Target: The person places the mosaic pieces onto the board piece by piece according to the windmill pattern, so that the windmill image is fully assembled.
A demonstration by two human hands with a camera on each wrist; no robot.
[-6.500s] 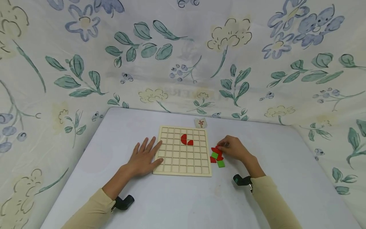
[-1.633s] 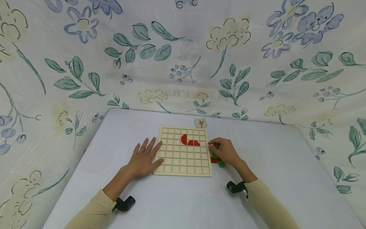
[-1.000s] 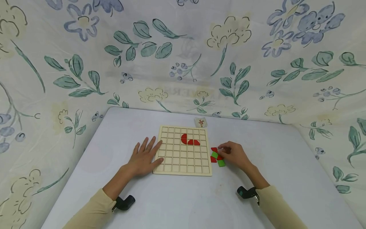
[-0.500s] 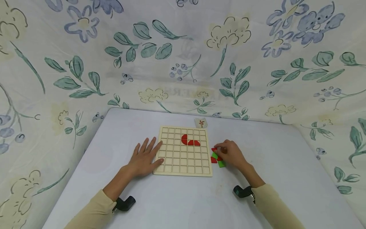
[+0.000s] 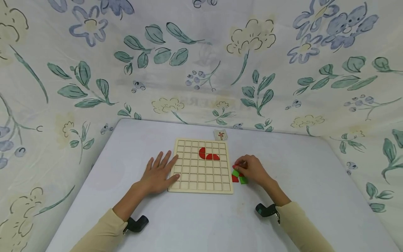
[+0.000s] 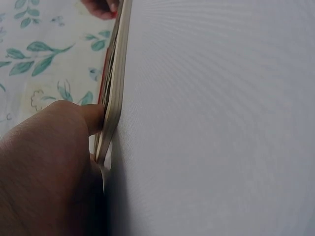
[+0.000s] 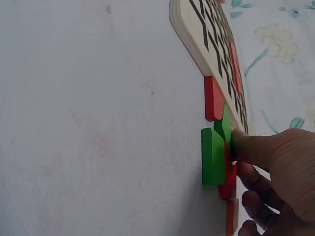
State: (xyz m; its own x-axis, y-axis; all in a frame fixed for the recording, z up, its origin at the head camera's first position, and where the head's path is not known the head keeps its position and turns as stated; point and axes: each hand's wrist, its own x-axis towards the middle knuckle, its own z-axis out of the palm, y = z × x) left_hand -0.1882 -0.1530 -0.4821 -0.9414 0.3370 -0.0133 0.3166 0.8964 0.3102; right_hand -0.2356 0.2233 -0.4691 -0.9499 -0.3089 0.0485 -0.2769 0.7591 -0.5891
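A square wooden grid board [image 5: 201, 189] lies on the table, with several red quarter-round pieces [image 5: 212, 157] set in its upper cells. My left hand [image 5: 157, 176] rests with fingers spread at the board's left side, thumb and fingertips over its edge. Right of the board, my right hand [image 5: 253, 169] pinches a red piece [image 5: 234, 166] between thumb and fingers, low over a small pile. In that pile I see a green square [image 5: 235, 173], another green square [image 7: 212, 156] and a red piece [image 7: 212, 98] against the board's edge. My fingers partly hide the pile.
A small card [image 5: 220, 135] with a red figure on a grid lies behind the board. Floral cloth [image 5: 201, 70] hangs beyond the white table [image 5: 201, 220]. Black wrist cameras [image 5: 137, 223] sit below both hands.
One more red piece sits in the board, right of the earlier ones. My right hand went from the board's edge back to the pile and closed on a red piece. The left stayed still.
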